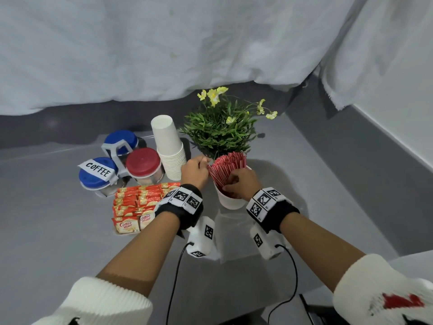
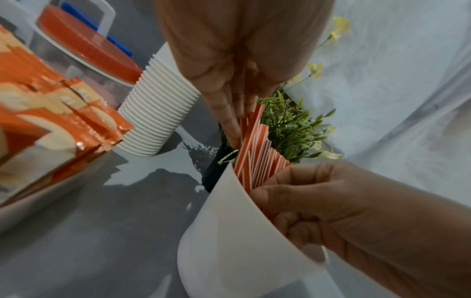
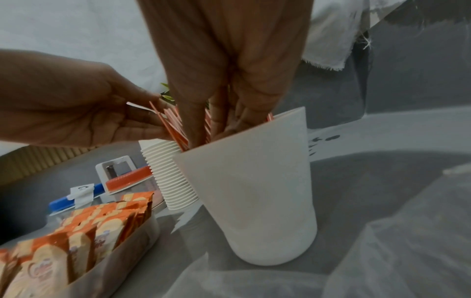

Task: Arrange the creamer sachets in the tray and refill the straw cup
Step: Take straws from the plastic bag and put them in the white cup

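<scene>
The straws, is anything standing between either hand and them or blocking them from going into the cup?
Nothing visible does. The left hand already touches the straws near their tops, and the right hand has its fingers among them inside the cup.

The straw cup (image 1: 230, 200) stands on the table (image 1: 70, 231) at the near right, with the straws (image 1: 226, 168) in it, and the plant (image 1: 220, 130) is just behind it. To its left is the stack of paper cups (image 1: 169, 148), then the three jars (image 1: 124, 160) further left. The tray (image 3: 122, 260) with the creamer sachets (image 1: 137, 205) lies near the jars, on their near side.
</scene>
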Action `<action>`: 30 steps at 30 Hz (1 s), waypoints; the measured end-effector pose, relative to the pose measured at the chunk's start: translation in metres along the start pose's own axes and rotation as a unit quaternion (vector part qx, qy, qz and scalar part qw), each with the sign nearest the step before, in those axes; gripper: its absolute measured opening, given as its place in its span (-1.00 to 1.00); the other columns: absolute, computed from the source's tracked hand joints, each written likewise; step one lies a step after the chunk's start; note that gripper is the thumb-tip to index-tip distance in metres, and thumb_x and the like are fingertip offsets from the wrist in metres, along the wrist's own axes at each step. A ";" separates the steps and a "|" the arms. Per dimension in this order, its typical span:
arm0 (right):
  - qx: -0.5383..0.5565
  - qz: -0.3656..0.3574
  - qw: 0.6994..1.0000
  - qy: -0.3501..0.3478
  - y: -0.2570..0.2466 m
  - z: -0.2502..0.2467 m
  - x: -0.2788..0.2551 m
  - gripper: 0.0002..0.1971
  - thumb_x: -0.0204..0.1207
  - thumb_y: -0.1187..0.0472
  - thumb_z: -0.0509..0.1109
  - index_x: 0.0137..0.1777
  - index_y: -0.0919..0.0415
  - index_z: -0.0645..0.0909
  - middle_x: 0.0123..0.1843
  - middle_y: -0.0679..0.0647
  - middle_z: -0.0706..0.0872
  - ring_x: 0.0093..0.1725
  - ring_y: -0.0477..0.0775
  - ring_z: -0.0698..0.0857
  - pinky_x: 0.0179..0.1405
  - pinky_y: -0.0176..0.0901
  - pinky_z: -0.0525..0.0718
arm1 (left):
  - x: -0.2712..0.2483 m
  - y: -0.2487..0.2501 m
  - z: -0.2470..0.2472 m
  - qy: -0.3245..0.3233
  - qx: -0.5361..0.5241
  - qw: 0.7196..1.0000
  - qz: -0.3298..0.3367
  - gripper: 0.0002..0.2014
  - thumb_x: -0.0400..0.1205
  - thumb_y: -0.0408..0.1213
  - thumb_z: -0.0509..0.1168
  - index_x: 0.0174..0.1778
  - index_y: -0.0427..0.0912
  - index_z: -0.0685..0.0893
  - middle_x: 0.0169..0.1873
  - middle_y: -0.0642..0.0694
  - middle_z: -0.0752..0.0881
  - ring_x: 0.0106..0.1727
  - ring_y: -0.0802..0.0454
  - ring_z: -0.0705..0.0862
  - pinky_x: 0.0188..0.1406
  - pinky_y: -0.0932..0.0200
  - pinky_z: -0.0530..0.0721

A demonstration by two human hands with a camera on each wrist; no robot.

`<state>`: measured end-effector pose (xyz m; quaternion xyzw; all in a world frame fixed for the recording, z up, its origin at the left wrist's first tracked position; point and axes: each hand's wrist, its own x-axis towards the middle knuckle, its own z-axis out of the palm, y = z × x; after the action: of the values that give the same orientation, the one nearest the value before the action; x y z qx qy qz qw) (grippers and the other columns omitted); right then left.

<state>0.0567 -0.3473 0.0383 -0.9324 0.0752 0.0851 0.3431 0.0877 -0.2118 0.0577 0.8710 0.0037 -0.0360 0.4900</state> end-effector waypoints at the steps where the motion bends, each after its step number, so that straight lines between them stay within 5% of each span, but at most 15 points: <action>1: 0.000 -0.003 1.000 0.005 0.001 0.001 0.000 -0.88 0.32 0.22 0.55 -0.27 0.19 0.65 -0.23 0.16 0.64 -0.05 0.23 0.66 0.03 0.09 0.67 | -0.002 -0.002 0.001 0.001 0.004 1.000 0.001 -0.70 0.71 -0.34 0.08 0.09 -0.35 0.70 0.05 -0.35 0.74 0.14 -0.23 0.67 0.14 0.14 0.51; 6: -0.013 -0.034 0.998 0.053 0.001 0.001 -0.001 -0.89 0.41 0.30 0.43 -0.10 0.30 0.69 -0.08 0.23 0.76 -0.01 0.18 0.66 -0.04 -0.18 0.51 | -0.015 -0.009 0.011 -0.035 0.038 0.999 0.003 -0.62 0.70 -0.14 0.14 0.35 -0.25 0.58 0.30 -0.30 0.63 0.42 -0.25 0.49 0.41 0.03 0.40; 9: 0.033 -0.062 0.992 0.104 0.000 -0.003 -0.005 -0.87 0.40 0.36 0.43 -0.06 0.29 0.62 -0.16 0.23 0.74 -0.20 0.08 0.62 -0.21 -0.30 0.47 | -0.017 -0.012 0.017 -0.058 0.075 0.995 0.024 -0.58 0.67 -0.27 0.22 0.48 -0.17 0.46 0.37 -0.24 0.58 0.44 -0.16 0.50 0.42 0.16 0.37; 14: -0.017 -0.016 0.999 0.039 0.007 0.006 -0.009 -0.69 0.32 0.18 0.52 0.00 0.28 0.57 0.00 0.18 0.60 0.06 0.17 0.59 0.10 -0.06 0.61 | -0.011 -0.007 0.025 -0.085 0.118 0.988 0.058 -0.50 0.65 -0.51 0.10 0.55 -0.20 0.33 0.51 -0.21 0.41 0.52 -0.16 0.40 0.41 0.42 0.14; 17: -0.058 0.002 0.998 0.033 0.008 0.013 -0.008 -0.68 0.42 0.25 0.44 0.15 0.35 0.60 0.21 0.29 0.60 0.25 0.27 0.56 0.30 0.03 0.54 | -0.011 0.002 0.027 -0.074 0.118 0.988 0.063 -0.46 0.67 -0.49 0.05 0.60 -0.17 0.21 0.22 -0.35 0.60 0.24 -0.20 0.57 0.16 0.38 0.32; 20: -0.034 0.001 0.998 0.054 0.007 0.013 -0.005 -0.83 0.45 0.36 0.35 0.00 0.41 0.65 0.13 0.34 0.64 0.22 0.29 0.56 0.23 -0.06 0.53 | -0.010 0.004 0.026 -0.074 0.130 0.986 0.076 -0.43 0.67 -0.46 0.06 0.62 -0.12 0.16 0.02 -0.43 0.66 0.08 -0.25 0.61 -0.01 0.21 0.41; 25: 0.031 0.012 0.994 0.104 0.011 0.010 -0.006 -0.88 0.48 0.33 0.38 -0.09 0.41 0.63 0.06 0.31 0.63 -0.07 0.17 0.55 -0.06 -0.22 0.42 | -0.004 -0.007 0.022 -0.042 0.090 0.993 0.059 -0.52 0.65 -0.43 0.18 0.53 -0.17 0.38 0.35 -0.26 0.60 0.35 -0.16 0.57 0.36 0.25 0.38; 30: 0.064 0.037 0.990 0.120 0.010 0.006 -0.009 -0.74 0.48 0.25 0.42 0.12 0.36 0.60 0.04 0.25 0.73 0.07 0.21 0.67 0.07 -0.11 0.56 | -0.002 -0.019 0.023 -0.050 0.060 0.995 0.061 -0.58 0.63 -0.40 0.25 0.44 -0.18 0.51 0.30 -0.22 0.65 0.34 -0.12 0.60 0.44 0.15 0.44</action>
<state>0.0455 -0.3504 0.0295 -0.9087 0.1555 -0.0195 0.3868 0.0839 -0.2216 0.0296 0.8943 -0.0760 -0.0501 0.4381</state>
